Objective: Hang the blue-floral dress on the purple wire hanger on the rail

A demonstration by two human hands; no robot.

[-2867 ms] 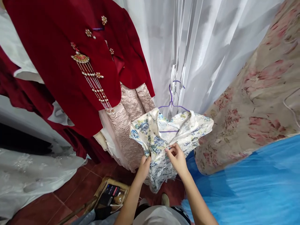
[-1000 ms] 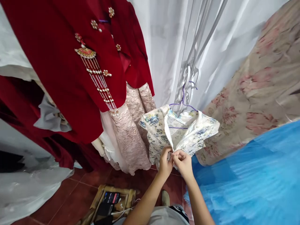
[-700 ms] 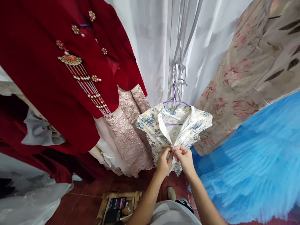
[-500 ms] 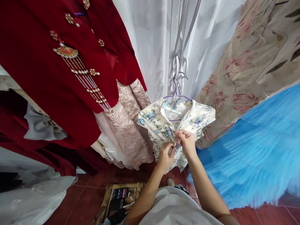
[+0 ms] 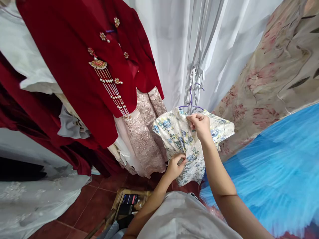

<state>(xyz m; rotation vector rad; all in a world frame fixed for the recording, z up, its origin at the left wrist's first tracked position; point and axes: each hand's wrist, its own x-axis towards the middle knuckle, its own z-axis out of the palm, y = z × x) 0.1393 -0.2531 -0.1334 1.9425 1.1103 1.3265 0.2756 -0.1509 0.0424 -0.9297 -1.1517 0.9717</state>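
Our left hand point(image 5: 175, 166) pinches the front edge, our right hand point(image 5: 202, 126) the neckline, of one floral blouse point(image 5: 193, 147), centre of frame, on a purple hanger point(image 5: 191, 96). Handling: light, soft, prone to creasing, we judge; best taken by the front edges.

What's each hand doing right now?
Left hand: closed, pinching the flowery top by its front.
Right hand: closed, pinching the same top higher up, near its neck.
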